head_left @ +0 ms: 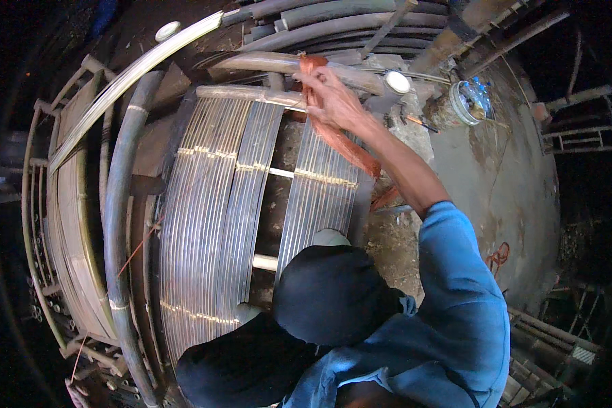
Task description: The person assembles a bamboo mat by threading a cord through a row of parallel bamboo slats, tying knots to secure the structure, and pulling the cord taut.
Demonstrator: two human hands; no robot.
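Note:
My right hand point(330, 95) reaches far out over the far end of a slatted bamboo panel point(204, 183). Its bent fingers close around a bundle of red-orange twine point(340, 144). One end of the twine sticks up past the fingers; the rest trails down along the panel's right side. Light ties cross the dark, narrow slats in rows. Between two groups of slats runs a long gap, bridged by pale crosspieces point(265, 262). My left hand is out of view. My dark-clothed knees point(336, 292) hide the panel's near part.
A thick bamboo pole point(126, 183) and a bundle of pale split strips point(143, 75) lie on the left. Dark bamboo poles point(333, 27) are stacked at the back. A bucket of plastic bottles point(470, 103) stands at the back right, beyond a pen-like tool point(421, 123).

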